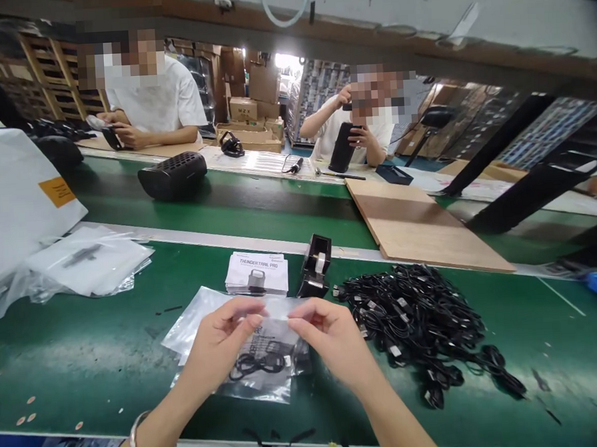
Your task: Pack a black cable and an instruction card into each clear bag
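Note:
Both my hands pinch the top edge of a clear plastic bag over the green bench. Inside it lie a coiled black cable and what looks like a printed leaflet. My left hand is closed on the bag's left top corner, and my right hand is closed on the right one. More clear bags lie flat beneath my left hand. Just beyond my fingers sits a stack of leaflets printed "Thunder Trail Pro". A black tape dispenser stands to the right of that stack.
A big heap of black cables spreads to the right. Plastic sleeves lie at the left near a white bag. A black speaker and a wooden board rest farther back. Two people work across the bench.

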The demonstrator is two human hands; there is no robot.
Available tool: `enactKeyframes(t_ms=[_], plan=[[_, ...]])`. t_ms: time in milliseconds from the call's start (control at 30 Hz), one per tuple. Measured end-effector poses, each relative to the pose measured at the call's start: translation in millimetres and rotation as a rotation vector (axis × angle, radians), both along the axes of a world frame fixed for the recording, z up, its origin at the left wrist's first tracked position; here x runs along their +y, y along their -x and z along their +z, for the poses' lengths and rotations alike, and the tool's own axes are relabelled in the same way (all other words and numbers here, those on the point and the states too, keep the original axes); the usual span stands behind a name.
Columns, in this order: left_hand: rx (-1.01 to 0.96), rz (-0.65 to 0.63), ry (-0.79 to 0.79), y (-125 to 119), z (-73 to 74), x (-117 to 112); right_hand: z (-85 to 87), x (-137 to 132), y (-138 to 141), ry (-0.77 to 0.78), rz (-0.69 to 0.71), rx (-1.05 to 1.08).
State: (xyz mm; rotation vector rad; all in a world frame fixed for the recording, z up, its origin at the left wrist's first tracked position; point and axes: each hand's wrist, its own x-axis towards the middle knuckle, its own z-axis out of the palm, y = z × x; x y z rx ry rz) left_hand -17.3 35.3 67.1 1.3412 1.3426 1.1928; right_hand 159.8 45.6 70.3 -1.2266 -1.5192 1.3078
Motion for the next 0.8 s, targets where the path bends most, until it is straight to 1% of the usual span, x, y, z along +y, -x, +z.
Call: enactKeyframes(t_ms=[100,167,200,267,333,367,400,467,500,533,567,600,633,667,700,733,800], plan=[[0.037,-0.054,0.034,9.9,-0.5,3.5,0.3,3.7,-3.4,-0.093,0.024,-0.033],[0.02,-0.085,0.054,18.8,0.8,4.7,0.4,4.1,-7.3,-0.176,0.046,-0.051],[-0.021,-0.086,0.066,22.9,2.1,5.1,-0.3,4.1,-8.9,-0.219,0.054,-0.052],[-0.181,-0.093,0.123,28.3,5.7,5.3,-3.0,3.8,-10.7,-0.299,0.057,-0.054],[-0.318,-0.107,0.204,28.1,8.7,5.1,-6.4,2.7,-11.0,-0.365,0.053,-0.059],[-0.318,-0.115,0.24,25.7,9.2,4.9,-7.7,2.0,-11.0,-0.395,0.058,-0.063],[-0.269,-0.127,0.269,22.2,8.7,4.4,-8.7,1.3,-11.4,-0.425,0.077,-0.069],[-0.101,-0.149,0.312,12.9,4.8,3.1,-9.1,1.1,-14.0,-0.485,0.108,-0.092],[-0.042,-0.153,0.329,8.1,1.8,2.3,-8.8,2.4,-16.4,-0.499,0.064,-0.114],[-0.014,-0.147,0.339,3.6,-1.4,1.2,-8.3,5.1,-19.5,-0.49,-0.035,-0.146],[-0.013,-0.124,0.338,-0.3,-4.5,0.0,-7.9,9.4,-23.0,-0.452,-0.176,-0.188],[-0.03,-0.089,0.329,-3.3,-7.2,-1.3,-7.8,15.2,-26.6,-0.385,-0.324,-0.233],[-0.053,-0.046,0.321,-5.6,-9.6,-2.5,-7.8,22.2,-30.0,-0.29,-0.435,-0.263],[-0.072,-0.009,0.32,-7.1,-11.4,-3.7,-8.1,29.9,-32.7,-0.183,-0.486,-0.275],[-0.085,0.015,0.324,-7.9,-12.9,-4.7,-8.3,37.6,-34.6,-0.087,-0.48,-0.269],[-0.094,0.027,0.329,-8.2,-14.2,-5.5,-8.4,44.7,-35.4,-0.009,-0.445,-0.25],[-0.108,0.038,0.335,-7.7,-16.9,-6.1,-7.4,54.0,-33.4,0.078,-0.4,-0.185]])
